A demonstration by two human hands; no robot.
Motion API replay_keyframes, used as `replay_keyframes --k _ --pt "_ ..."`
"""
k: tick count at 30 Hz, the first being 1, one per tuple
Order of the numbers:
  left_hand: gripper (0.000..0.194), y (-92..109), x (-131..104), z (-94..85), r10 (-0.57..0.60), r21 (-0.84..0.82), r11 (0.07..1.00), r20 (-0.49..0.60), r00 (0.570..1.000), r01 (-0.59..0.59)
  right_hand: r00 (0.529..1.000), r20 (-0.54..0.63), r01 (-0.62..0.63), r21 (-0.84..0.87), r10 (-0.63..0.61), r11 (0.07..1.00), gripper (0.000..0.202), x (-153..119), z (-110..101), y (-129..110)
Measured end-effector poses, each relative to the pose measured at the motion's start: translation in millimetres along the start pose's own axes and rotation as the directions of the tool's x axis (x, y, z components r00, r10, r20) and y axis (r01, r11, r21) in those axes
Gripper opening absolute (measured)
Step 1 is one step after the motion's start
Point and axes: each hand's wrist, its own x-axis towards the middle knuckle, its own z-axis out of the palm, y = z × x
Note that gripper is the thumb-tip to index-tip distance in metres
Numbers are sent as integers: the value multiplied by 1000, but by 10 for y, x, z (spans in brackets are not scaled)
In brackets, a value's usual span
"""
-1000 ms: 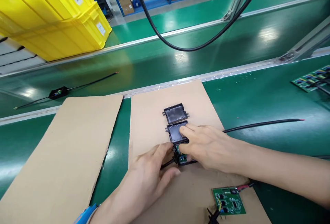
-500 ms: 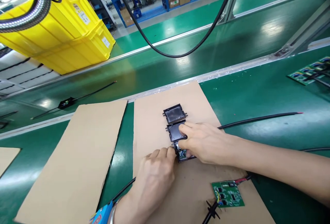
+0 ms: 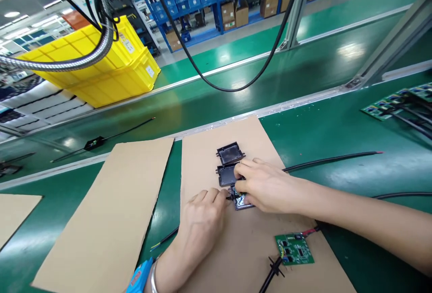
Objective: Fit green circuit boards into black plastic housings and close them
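Observation:
My left hand (image 3: 204, 216) is closed on a black cable (image 3: 169, 235) at the left side of a small open black plastic case. Its grommet end shows just past the fingertips. Inside that case lies a circuit board (image 3: 239, 200). My right hand (image 3: 261, 185) bends over from the right, fingers curled on the board and case edge, hiding part of both. Two more empty black case halves (image 3: 231, 153) lie in line above it, the nearer one (image 3: 226, 175) partly under my right fingers. A second green circuit board (image 3: 297, 249) with cables attached rests to the lower right.
Brown cardboard (image 3: 209, 149) lies under the work, with another cardboard sheet (image 3: 104, 212) to the left. Wired boards (image 3: 401, 99) are stacked at right. A cabled black case (image 3: 94, 143) lies beyond the rail. Yellow bins (image 3: 114, 81) stand behind; a black cable (image 3: 232, 89) hangs ahead.
The camera view has tilted up and shifted slightly. Around the same case, my left fingers have drawn slightly left, showing the cable's grommet; my right hand stays on the board.

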Motion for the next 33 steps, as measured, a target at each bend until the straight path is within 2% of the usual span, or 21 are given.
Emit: replay_keyframes --k 4,8,12,15,19,24,27,30,33 --pt "21 -79 -64 124 92 -130 985 -141 986 -110 999 -46 -15 -115 10 993 13 -28 80 -211" --pt "27 -126 -44 229 165 -230 954 -121 979 -190 1000 2 5 -88 -4 996 18 -33 157 -281" --pt "28 -158 -24 311 153 -336 923 -126 980 -187 999 12 -35 -69 35 997 20 -25 107 -235" --pt "27 -171 -24 330 140 -344 920 -163 977 -189 999 18 -49 -33 50 998 25 -7 34 -186" --pt "19 -212 -44 266 114 -337 926 -185 976 -172 999 -25 -37 119 40 992 24 -67 -63 -78" --pt "18 -206 -51 75 59 -388 912 -200 978 -135 966 -203 -120 198 160 973 22 -418 -120 90" --pt "18 -130 8 -10 170 -431 869 -201 965 -243 957 -204 -168 197 208 966 26 -607 -91 172" --pt "21 -77 72 -31 289 -416 847 -164 943 -331 954 -197 -191 180 225 965 31 -641 -55 198" --pt "25 -103 96 -15 264 -420 856 -144 954 -301 956 -214 -179 123 203 976 28 -517 -33 148"
